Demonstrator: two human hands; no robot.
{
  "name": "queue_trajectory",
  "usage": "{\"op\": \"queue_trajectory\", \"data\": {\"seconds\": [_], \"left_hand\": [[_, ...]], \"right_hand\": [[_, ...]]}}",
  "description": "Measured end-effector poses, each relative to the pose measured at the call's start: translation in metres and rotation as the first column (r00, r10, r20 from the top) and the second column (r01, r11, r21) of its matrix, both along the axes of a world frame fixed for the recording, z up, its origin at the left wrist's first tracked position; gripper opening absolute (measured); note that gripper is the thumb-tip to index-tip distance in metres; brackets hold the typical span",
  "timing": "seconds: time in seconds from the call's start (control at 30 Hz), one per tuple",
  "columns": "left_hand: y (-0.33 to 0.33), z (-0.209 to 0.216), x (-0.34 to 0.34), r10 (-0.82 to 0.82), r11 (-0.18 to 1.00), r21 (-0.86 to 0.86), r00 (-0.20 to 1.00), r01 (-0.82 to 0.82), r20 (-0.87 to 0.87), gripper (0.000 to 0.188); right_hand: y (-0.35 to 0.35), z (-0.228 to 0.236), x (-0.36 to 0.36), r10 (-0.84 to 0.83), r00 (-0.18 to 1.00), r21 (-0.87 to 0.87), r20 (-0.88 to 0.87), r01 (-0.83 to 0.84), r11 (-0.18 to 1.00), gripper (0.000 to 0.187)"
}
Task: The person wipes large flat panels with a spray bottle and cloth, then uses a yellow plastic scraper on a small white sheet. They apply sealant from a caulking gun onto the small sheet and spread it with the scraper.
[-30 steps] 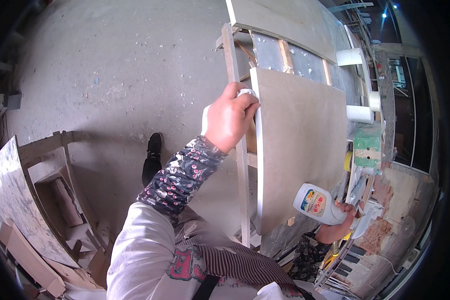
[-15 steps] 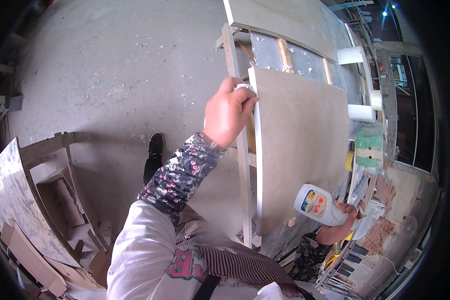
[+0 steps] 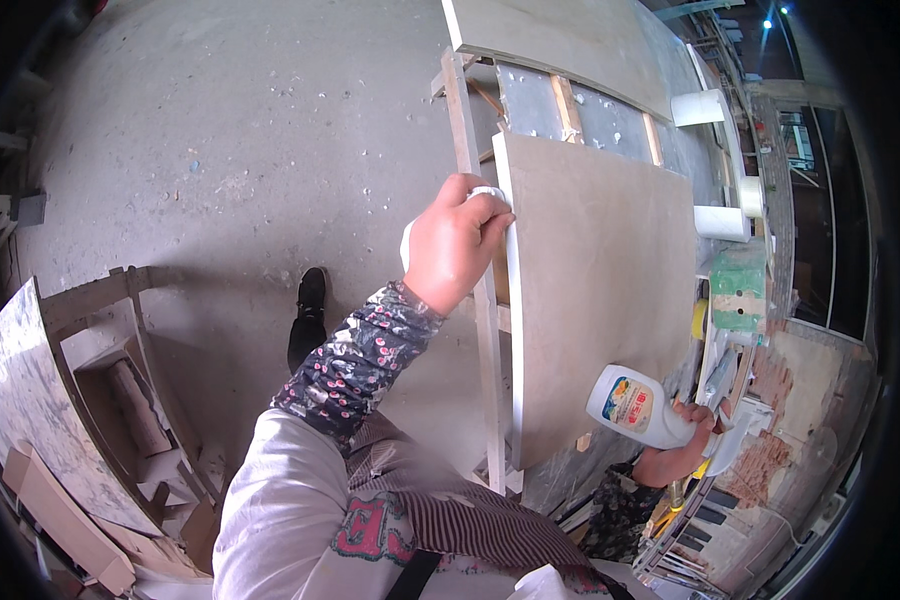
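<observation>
Board [image 3: 610, 290]: laid out just right of the left hand [image 3: 455, 238], its white edge met by those fingers!
Bottle [image 3: 635, 408]: white, tipped over, held by its narrow end in the right hand [image 3: 697, 425].
Right hand: wrapped round it.
Left hand: curled, wad pinched.
Wad [image 3: 486, 191]: white, bunched between left thumb and fingers.

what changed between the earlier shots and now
The left hand, pinching a white wad, moved slightly away along the white edge of the beige panel, then back nearer. Nothing was taken or released. The right hand still holds the white spray bottle; the panel stayed put.
</observation>
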State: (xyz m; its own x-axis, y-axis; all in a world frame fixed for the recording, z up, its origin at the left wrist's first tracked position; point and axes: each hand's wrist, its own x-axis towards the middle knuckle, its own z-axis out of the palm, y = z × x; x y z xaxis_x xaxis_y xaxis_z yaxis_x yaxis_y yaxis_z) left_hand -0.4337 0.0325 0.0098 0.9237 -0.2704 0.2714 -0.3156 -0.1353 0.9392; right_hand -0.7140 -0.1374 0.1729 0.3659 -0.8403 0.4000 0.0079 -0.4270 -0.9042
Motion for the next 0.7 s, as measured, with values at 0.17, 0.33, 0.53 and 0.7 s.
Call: {"op": "queue_trajectory", "data": {"seconds": [0.17, 0.33, 0.53, 0.7], "left_hand": [[-0.004, -0.002, 0.001, -0.012, 0.996, -0.089, 0.971, -0.009, -0.24, 0.012], [-0.007, 0.005, -0.034, -0.175, 0.984, -0.098, 0.77, 0.146, -0.613, 0.051], [-0.026, 0.011, -0.047, -0.111, 0.98, -0.196, 0.703, -0.041, -0.703, 0.036], [-0.03, 0.019, -0.034, -0.221, 0.941, -0.327, 0.565, -0.092, -0.795, 0.021]], "right_hand": [[0.0, 0.001, 0.002, -0.092, 0.994, -0.035, -0.05, 0.091, 0.995, 0.047], [-0.002, 0.002, 0.0, -0.095, 0.993, -0.049, -0.065, 0.092, 0.995, 0.05], [0.001, -0.001, 0.004, -0.116, 0.992, 0.003, 0.049, 0.116, 0.993, 0.046], [0.002, -0.006, -0.004, -0.12, 0.991, 0.033, -0.055, 0.122, 0.992, 0.046]]}}
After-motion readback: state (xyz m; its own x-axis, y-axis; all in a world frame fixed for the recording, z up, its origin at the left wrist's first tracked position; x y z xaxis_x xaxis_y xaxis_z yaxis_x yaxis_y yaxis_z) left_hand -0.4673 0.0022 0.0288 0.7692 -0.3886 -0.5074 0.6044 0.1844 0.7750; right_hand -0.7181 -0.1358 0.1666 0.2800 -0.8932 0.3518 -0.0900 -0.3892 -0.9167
